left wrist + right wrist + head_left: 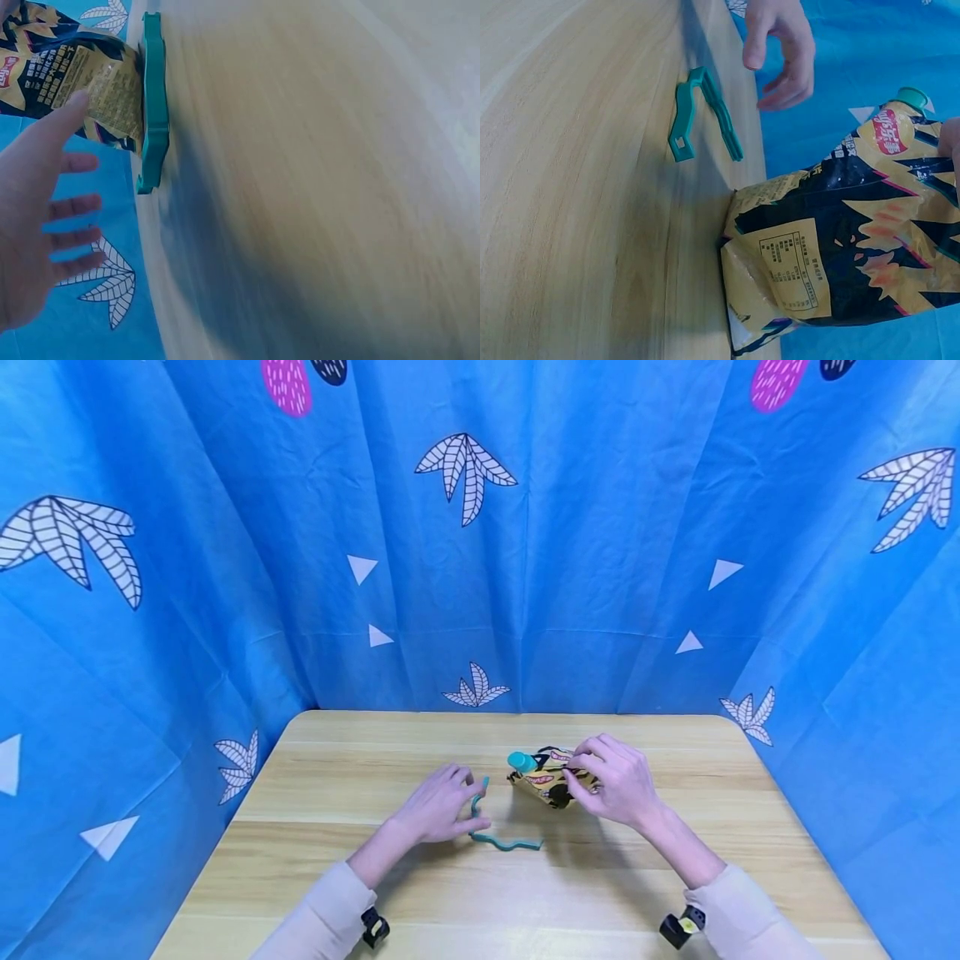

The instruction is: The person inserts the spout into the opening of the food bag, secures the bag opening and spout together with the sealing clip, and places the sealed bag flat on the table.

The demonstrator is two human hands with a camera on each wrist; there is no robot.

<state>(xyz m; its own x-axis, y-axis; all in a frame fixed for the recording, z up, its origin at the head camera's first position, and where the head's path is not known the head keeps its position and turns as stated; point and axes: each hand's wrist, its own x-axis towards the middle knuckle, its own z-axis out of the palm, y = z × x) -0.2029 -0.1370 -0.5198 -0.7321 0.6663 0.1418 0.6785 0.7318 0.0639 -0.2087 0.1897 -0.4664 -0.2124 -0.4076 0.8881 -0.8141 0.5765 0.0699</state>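
Note:
A gold and black snack bag [855, 240] stands on the table, and my right hand [615, 777] pinches its top edge. In the right wrist view only a bit of that hand's fingers [950, 139] shows at the right edge. Left of the bag, a green bag clip [510, 845] lies on the wood, its two arms spread apart in a V. My left hand [442, 806] is beside the clip, overlapping it in the head view. The left wrist view shows the left hand's fingers [75, 206] spread apart, with nothing between them and the thumb.
A teal round cap [522, 762] shows by the bag's left side, whatever is under it hidden by the bag. The wooden table [337, 760] has its far edge against a blue patterned curtain [570, 568], which also hangs along both sides.

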